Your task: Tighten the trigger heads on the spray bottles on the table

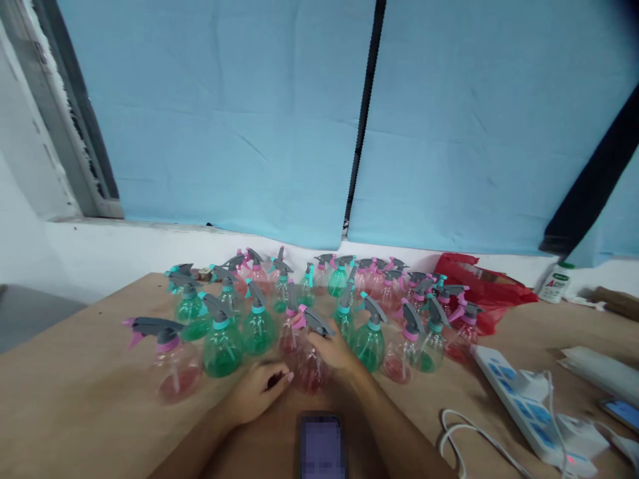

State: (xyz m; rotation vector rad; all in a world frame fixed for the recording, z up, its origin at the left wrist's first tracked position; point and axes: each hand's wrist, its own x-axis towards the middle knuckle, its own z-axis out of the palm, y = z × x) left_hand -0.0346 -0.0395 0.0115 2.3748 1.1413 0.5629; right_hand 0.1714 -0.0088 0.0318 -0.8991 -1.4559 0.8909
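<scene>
My right hand (332,346) is closed round the neck of a pink spray bottle (312,372), just under its grey trigger head. The bottle is upright at the front of the group, its pink nozzle pointing left. To its left, my left hand (259,392) rests low over the table, fingers loosely curled, with a gap between thumb and fingers and nothing visible in it. Close by stand a green spray bottle (222,349) and, farther left, another pink spray bottle (174,376). A green spray bottle (369,346) is right of my right hand.
Several more pink and green spray bottles fill the table (100,379) toward the wall. At right are a red plastic bag (479,286), a white container (554,283), a power strip (519,406) with cables, and a phone (622,412). Another phone (322,446) is at the front.
</scene>
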